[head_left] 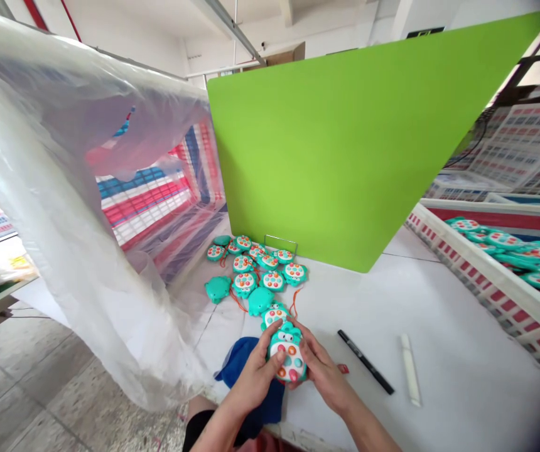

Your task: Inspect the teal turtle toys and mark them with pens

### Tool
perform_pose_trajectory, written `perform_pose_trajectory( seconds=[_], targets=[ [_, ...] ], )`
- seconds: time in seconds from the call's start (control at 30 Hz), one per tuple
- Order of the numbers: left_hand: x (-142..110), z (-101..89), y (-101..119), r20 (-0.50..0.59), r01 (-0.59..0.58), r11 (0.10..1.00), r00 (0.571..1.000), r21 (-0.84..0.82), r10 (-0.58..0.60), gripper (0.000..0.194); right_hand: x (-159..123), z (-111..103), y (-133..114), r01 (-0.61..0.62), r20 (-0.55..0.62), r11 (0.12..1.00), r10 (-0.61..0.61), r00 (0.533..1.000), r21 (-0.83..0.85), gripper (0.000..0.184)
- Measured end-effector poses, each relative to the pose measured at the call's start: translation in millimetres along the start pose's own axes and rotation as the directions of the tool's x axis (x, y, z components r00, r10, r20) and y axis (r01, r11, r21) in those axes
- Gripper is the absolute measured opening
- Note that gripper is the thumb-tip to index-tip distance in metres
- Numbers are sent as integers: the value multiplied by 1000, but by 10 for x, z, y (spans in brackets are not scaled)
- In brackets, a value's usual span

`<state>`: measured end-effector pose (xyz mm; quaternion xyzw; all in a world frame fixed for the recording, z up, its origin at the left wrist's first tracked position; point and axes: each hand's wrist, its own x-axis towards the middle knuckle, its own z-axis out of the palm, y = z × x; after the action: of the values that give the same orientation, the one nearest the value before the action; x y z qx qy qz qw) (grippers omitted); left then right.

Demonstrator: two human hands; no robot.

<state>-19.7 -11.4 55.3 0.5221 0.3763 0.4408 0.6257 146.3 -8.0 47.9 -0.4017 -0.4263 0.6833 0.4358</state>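
Both my hands grip one teal toy [287, 351] with big eyes and coloured round buttons on a white face, held above the table's front edge. My left hand [259, 369] wraps its left side, the thumb lying over the buttons. On the other side my right hand [319, 364] holds the edge, with its thumb near the upper right. Just beyond the held toy lies another button toy [274, 316], partly hidden by it. A blue cloth [239, 361] is under my left forearm. More of the same toys [245, 282] lie in a loose group farther back, two showing plain teal backs.
A tall green board [321, 150] stands behind the toys. To the right lie a black marker [365, 362] and a white pen-like stick [410, 370]. A white basket [477, 282] of similar toys stands at far right. Plastic sheeting [63, 188] drapes over a striped container at left.
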Motion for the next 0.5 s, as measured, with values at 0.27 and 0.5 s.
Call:
perform_pose_trajectory(
  seconds=[0.27, 0.5],
  targets=[
    [8, 48, -19, 53, 45, 996, 998, -83, -41, 103, 3, -44, 54, 119, -16, 987, -122, 992, -112, 57],
    [16, 35, -59, 28, 2, 1000, 1000, -11, -2, 88, -1, -19, 90, 25, 21, 995, -27, 999, 92, 69]
  ],
)
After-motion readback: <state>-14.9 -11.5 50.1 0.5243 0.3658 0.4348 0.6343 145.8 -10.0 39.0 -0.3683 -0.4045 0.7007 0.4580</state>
